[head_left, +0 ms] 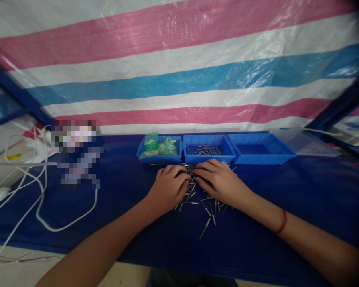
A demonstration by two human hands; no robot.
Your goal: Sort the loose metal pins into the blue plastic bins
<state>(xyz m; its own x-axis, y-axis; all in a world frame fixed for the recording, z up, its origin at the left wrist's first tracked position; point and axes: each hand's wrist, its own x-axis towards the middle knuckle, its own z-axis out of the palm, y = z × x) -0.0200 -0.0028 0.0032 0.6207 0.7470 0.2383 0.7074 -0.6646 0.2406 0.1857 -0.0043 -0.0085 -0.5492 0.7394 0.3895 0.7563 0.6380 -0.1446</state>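
Observation:
A loose heap of thin metal pins [205, 207] lies on the dark blue table cover [122, 207] in front of me. My left hand [167, 187] rests on the heap's left side with its fingers curled together over some pins. My right hand [217, 179] lies palm down on the heap's right side, fingers bent and meeting the left fingertips at the top of the pile. What either hand holds is hidden under the fingers. A red band circles my right wrist.
Three blue bins stand behind the heap: the left bin [160, 153] holds green plastic bags, the middle bin [208, 153] holds more pins, the right bin [259, 153] looks bare. White cables [42, 199] lie at left. A striped tarpaulin [179, 59] closes the back.

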